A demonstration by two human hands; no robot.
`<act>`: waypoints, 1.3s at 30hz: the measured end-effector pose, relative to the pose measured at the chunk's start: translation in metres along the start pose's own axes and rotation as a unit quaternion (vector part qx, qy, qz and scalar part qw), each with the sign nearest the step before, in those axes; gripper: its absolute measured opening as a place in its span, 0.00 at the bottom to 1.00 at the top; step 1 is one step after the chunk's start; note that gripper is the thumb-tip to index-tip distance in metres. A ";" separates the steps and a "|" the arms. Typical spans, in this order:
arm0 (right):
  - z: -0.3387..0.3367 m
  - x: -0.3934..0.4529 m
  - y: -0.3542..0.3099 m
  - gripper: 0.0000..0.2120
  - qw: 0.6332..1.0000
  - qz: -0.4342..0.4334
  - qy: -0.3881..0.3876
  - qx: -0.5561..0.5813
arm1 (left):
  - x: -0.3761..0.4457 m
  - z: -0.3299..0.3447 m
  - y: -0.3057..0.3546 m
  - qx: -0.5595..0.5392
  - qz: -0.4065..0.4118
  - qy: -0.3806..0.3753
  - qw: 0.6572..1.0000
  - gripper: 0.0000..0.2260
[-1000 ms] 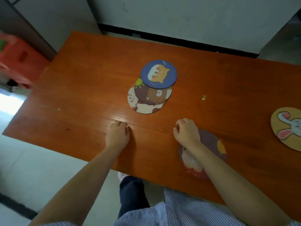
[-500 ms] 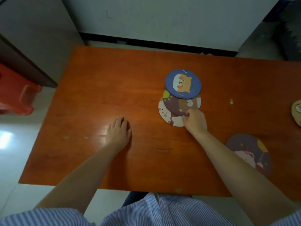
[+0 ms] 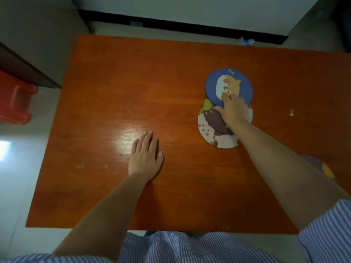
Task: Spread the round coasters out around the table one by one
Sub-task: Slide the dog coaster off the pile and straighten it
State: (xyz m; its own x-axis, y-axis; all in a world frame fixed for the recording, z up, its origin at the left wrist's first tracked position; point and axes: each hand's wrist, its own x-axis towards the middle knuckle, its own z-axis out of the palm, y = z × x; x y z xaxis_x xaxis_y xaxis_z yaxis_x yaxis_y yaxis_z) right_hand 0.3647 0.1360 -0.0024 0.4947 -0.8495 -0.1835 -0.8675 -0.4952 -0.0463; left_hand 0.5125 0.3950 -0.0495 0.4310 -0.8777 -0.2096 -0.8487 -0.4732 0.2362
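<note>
Three round coasters overlap at the right middle of the orange table (image 3: 133, 82). A blue coaster (image 3: 212, 86) with a dog face lies on top at the far end. Under it sits a brown coaster (image 3: 215, 120), and a white spotted coaster (image 3: 218, 139) lies lowest and nearest. My right hand (image 3: 232, 109) rests over the pile, fingertips on the blue coaster's near edge. Whether it grips anything I cannot tell. My left hand (image 3: 145, 158) lies flat on the table, fingers together, holding nothing. A purple coaster (image 3: 322, 168) peeks out behind my right forearm.
A red plastic stool (image 3: 15, 103) stands on the floor left of the table. A grey cabinet (image 3: 38, 35) is at the far left corner. A wall with a black skirting (image 3: 190, 27) runs behind the far edge. A small pale scrap (image 3: 291, 112) lies on the table's right.
My right hand left the purple coaster at the near right and reached forward onto the pile, fingertips now on the blue coaster. My left hand flattened out. The view shifted left.
</note>
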 end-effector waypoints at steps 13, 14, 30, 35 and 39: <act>-0.013 -0.077 -0.005 0.08 0.952 -0.206 0.170 0.147 | 0.001 -0.005 0.004 0.000 -0.013 0.018 1.000 0.26; -0.007 -0.098 -0.001 0.08 0.944 -0.252 0.160 0.142 | 0.000 -0.006 0.004 -0.004 -0.014 0.020 1.000 0.27; 0.031 -0.153 -0.009 0.21 0.983 0.013 -0.100 0.155 | 0.002 -0.025 0.047 -0.159 -0.156 -0.035 0.974 0.17; 0.033 -0.152 -0.015 0.13 0.930 0.151 -0.053 0.330 | 0.003 -0.031 0.071 -0.240 -0.258 -0.053 0.934 0.11; 0.030 -0.161 0.000 0.10 0.942 0.090 0.003 0.324 | -0.009 -0.028 0.067 -0.359 -0.288 -0.086 0.883 0.20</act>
State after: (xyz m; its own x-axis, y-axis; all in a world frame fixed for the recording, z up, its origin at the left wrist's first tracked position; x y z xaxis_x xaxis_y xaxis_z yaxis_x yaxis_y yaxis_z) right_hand 0.2837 0.2780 -0.0027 0.3350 -0.9110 -0.2405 -0.7861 -0.1296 -0.6043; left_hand 0.4597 0.3691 -0.0055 0.6228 -0.4795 -0.6182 -0.0627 -0.8182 0.5715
